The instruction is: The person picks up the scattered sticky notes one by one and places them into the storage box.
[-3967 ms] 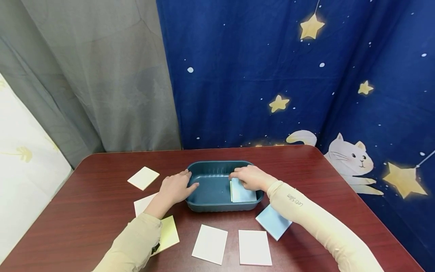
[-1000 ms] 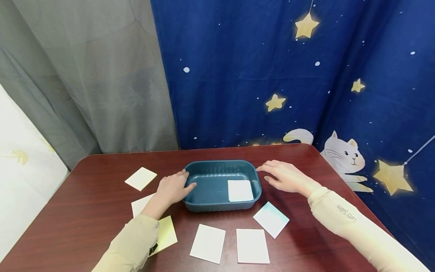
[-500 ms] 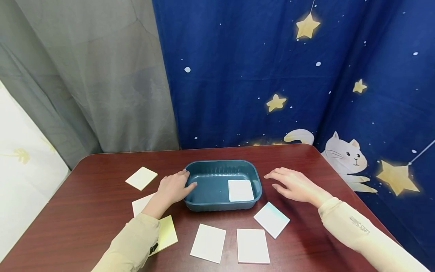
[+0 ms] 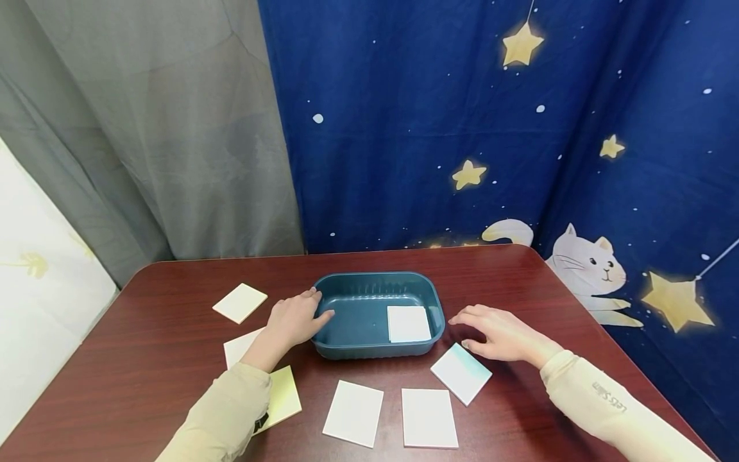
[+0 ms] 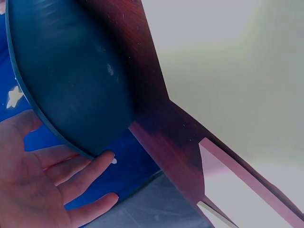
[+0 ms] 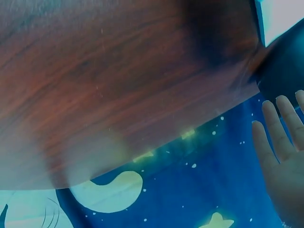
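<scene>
A dark teal plastic box point(image 4: 352, 324) stands on the table with a stack of square sticky notes point(image 4: 408, 324), white-looking from above, in its right front corner. My left hand point(image 4: 293, 318) rests at the box's left rim, thumb over the inside; in the left wrist view its loosely spread fingers point(image 5: 83, 180) lie along the rim. Just right of the box, my right hand point(image 4: 501, 332) hovers with relaxed fingers and nothing in them. Its thumb is close to a sticky-note pad point(image 4: 462, 374), white with a blue-tinted corner. In the right wrist view the fingers point(image 6: 280, 128) are extended.
Two white pads point(image 4: 354, 414) point(image 4: 429, 418) lie in front of the box. A yellow pad point(image 4: 284, 399) and a white pad point(image 4: 239, 346) are partly hidden under my left arm. A cream pad point(image 4: 240, 303) lies back left on the wooden table point(image 4: 156, 346). Curtains point(image 4: 404, 128) hang behind.
Four seconds ago my right hand was at the notes inside the box. It has let go, moved out to the right, then come nearer the blue-tinted pad. The left hand stays at the rim.
</scene>
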Tool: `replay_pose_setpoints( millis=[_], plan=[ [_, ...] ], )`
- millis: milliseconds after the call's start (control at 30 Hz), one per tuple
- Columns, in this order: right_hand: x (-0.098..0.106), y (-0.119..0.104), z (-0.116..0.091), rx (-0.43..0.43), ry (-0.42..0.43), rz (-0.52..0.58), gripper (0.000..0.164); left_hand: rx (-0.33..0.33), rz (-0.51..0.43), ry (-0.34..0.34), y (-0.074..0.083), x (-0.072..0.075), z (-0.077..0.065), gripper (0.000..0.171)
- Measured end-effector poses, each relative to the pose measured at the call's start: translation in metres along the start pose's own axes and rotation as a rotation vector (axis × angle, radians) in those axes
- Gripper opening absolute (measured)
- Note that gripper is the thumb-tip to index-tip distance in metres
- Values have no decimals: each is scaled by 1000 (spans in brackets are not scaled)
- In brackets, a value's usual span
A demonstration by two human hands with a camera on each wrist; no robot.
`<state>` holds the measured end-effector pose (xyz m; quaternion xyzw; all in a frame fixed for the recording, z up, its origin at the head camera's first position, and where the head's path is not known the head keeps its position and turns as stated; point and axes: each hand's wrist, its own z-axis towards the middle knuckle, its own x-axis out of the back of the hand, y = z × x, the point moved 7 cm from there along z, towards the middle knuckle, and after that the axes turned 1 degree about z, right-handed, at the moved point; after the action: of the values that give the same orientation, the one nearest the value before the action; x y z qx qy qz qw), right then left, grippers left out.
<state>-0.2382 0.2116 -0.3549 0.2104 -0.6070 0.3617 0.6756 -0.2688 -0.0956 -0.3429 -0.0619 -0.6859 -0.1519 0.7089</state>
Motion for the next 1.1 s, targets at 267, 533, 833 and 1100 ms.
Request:
replay_pose_setpoints(
  millis=[267,533,833,1100],
  plan=[
    [-15,-7,-4,15,-36,13,40,-4,-7,5,0,0,-1,57],
    [-27,-7,-5,-36,-116,48,48,-5,-3,9,0,-1,-1,58],
    [-39,-6,-7,-114,-239,112,63,-7,-7,11,-1,-2,0,58],
    [-40,-7,-7,-124,-292,131,66,-6,-4,12,-1,-1,0,58]
  ],
)
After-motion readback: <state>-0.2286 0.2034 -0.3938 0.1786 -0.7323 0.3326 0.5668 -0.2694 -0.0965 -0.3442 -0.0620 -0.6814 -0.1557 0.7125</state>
